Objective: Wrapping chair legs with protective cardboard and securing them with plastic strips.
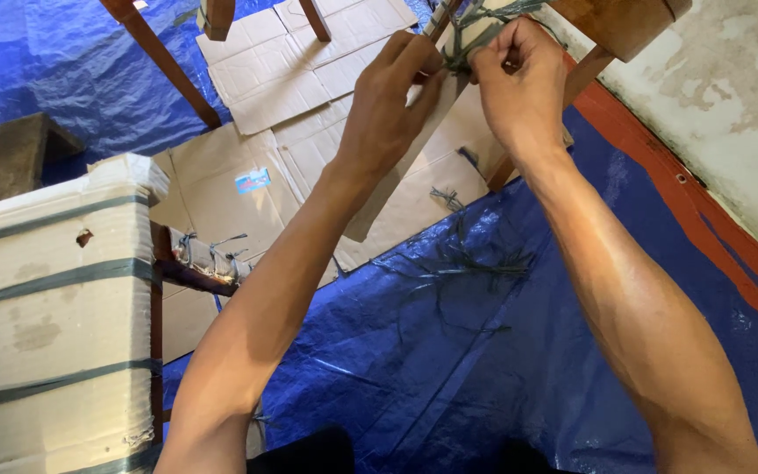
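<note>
Nearest me: my two forearms over the blue tarp (449,386), w/ a dark bit of clothing at the bottom edge. At top of view, left hand (392,96) and right hand (519,83) meet at the green plastic twine (471,31) wound round a cardboard-wrapped wooden furniture leg (414,149). Both grips closed: fingertips of each hand pinch the twine at the knot area, right fist curled tighter; exact strand ends hidden by fingers.

Handling, my read: twine is thin, light, limp, probably slick and fraying; loose shreds (462,263) lie on the tarp. Best taken close to the knot, pinched hard. Cardboard sleeve is stiff-ish but creases; leg under it rigid.

Packages: at left, a big cardboard-wrapped bundle (46,316), pale tan, banded w/ several green straps, small tear near top. Flattened cardboard sheets (291,70) lie beyond, one carrying a small blue-white rectangular label (253,181). Grey concrete block (6,154) far left. Red tarp edging (704,219) runs along the stained wall.
</note>
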